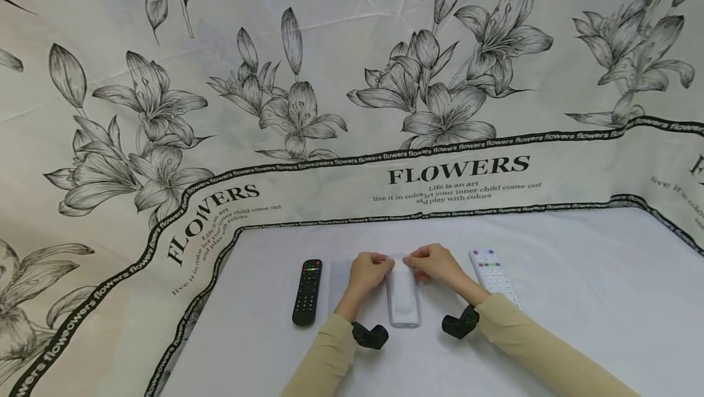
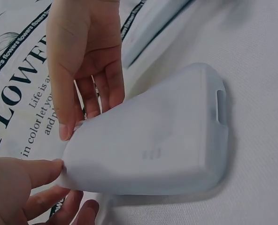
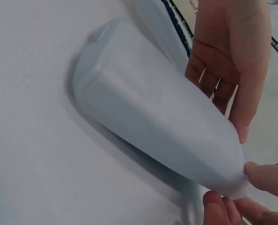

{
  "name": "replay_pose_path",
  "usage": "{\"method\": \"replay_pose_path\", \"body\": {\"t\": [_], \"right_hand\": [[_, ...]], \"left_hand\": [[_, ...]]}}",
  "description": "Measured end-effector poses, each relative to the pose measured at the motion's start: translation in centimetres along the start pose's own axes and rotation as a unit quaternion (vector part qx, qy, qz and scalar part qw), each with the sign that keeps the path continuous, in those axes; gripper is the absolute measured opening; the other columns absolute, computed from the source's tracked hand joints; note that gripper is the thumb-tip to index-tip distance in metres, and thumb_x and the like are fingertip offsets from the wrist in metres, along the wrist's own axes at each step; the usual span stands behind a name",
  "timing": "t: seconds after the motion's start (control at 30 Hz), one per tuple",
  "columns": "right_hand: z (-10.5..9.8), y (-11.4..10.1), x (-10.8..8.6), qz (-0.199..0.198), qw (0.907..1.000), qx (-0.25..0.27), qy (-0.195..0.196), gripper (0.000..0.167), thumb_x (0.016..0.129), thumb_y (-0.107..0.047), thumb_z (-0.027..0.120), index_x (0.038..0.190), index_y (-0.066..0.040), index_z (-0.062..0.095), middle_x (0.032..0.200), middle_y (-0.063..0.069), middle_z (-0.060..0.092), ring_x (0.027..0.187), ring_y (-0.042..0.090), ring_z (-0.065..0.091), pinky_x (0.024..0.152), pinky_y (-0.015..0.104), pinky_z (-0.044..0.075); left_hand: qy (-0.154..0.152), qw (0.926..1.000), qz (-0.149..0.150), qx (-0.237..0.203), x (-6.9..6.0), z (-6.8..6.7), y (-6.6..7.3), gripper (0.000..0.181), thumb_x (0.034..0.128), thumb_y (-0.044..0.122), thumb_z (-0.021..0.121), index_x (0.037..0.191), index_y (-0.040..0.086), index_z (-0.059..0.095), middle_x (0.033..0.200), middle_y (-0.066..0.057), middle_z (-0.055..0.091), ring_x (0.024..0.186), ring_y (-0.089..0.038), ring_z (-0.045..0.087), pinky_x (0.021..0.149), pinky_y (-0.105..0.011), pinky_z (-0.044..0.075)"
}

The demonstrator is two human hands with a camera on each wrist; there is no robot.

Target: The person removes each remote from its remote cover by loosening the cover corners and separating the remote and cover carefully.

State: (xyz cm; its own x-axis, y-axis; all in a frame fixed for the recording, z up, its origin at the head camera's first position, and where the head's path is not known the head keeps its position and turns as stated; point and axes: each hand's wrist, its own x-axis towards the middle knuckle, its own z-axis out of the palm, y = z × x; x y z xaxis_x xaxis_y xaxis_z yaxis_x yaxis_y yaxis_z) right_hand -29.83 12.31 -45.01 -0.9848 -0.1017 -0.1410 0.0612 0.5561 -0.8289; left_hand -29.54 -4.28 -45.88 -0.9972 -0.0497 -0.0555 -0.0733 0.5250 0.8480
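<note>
A smooth, whitish remote control cover [image 1: 403, 302] lies lengthwise on the white cloth between both hands. In the left wrist view its near end has a small slot, and faint marks show on the upper face of the cover [image 2: 146, 140]. Whether a remote is inside cannot be told. At its far end, my left hand [image 1: 367, 276] pinches the left corner, thumb on top and fingers below. My right hand [image 1: 438, 265] pinches the far right corner; the right wrist view shows its thumb and fingertips at the tip of the cover [image 3: 153, 108].
A black remote [image 1: 306, 293] lies to the left. Beside the left hand is a thin, greyish translucent sheet or pouch [image 1: 338, 284]. On the right, partly behind the right forearm, lies a white remote [image 1: 491, 272] with coloured buttons. A flower-printed cloth [image 1: 319, 189] rises behind.
</note>
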Motion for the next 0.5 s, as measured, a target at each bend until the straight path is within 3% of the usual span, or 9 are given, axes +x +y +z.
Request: {"method": "replay_pose_path", "body": {"t": [0.23,0.5], "right_hand": [[-0.38,-0.45,-0.16,-0.018,0.9998,0.012,-0.002,0.035,0.092,-0.023,0.063,0.110,0.006,0.065,0.103,0.020,0.069,0.076,0.019,0.069,0.066,0.032,0.058],[-0.62,-0.95,-0.77,-0.041,0.9990,0.012,0.013,0.033,0.092,-0.021,0.062,0.109,0.006,0.066,0.100,0.019,0.070,0.079,0.018,0.068,0.068,0.031,0.058]], "left_hand": [[-0.011,0.9989,0.009,-0.044,0.10,-0.59,-0.22,0.023,0.0886,0.019,0.068,0.104,0.003,0.072,0.084,-0.006,0.071,0.065,-0.008,0.062,0.055,-0.021,0.052],[-0.009,0.9973,0.015,-0.071,-0.16,-1.06,-0.27,0.022,0.0898,0.018,0.066,0.105,0.004,0.072,0.086,-0.006,0.071,0.067,-0.009,0.064,0.060,-0.022,0.054]]}}
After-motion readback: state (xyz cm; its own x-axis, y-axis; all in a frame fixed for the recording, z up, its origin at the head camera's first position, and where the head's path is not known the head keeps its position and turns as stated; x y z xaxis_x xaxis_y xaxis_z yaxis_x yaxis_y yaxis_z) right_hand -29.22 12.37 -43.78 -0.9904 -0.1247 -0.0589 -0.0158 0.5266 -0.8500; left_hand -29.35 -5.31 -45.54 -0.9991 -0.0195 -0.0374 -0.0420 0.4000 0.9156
